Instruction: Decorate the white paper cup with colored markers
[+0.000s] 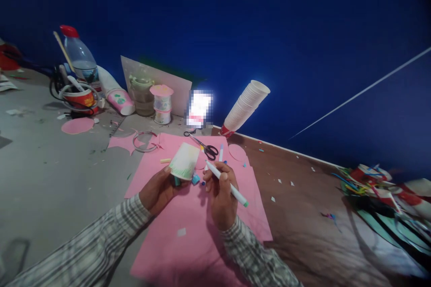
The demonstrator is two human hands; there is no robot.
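My left hand (160, 190) is closed around a white paper cup (185, 160), tilted, with green strokes drawn near its rim. Between the fingers of my right hand (222, 195) is a white marker pen (232, 187) with a green end, its tip pointing towards the cup but apart from it. Both hands are above pink paper (182, 255). Scissors (206, 146) with black handles lie just beyond the cup. A blue-and-white marker (221, 152) lies beside them. Small blue pieces (195, 179) show below the cup.
A tall leaning stack of paper cups (247, 106) stands by the blue wall. Behind on the left are a decorated cup tower (163, 104), a glass jar (143, 96), a plastic bottle (81, 56) and a roll of tape (145, 149). Cluttered craft materials (373, 188) lie right.
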